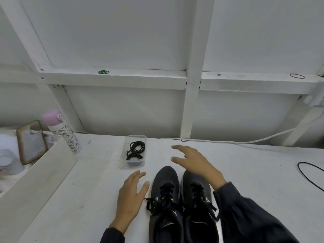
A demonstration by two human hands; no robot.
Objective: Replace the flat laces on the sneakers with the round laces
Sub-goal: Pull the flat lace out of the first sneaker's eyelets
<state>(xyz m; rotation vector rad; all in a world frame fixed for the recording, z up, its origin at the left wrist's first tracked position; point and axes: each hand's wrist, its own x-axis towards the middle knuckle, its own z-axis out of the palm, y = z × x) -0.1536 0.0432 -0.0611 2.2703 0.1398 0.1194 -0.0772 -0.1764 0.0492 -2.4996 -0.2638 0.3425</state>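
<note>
1. sneakers [182, 204] side by side at near desk [84, 181] edge, toes away; flat laces [166, 189] in; probably set for easy reach
2. left hand [131, 195] beside them, right hand [196, 165] over toes; both grips wide, holding nothing
3. round laces [136, 149] coiled in tub [135, 163] just beyond
4. desk white, scuffed; white-beamed wall [122, 41] behind

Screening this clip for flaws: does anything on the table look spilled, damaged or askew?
Nothing stands out. Both sneakers stand upright side by side; the spare laces lie coiled inside the clear tub.
</note>
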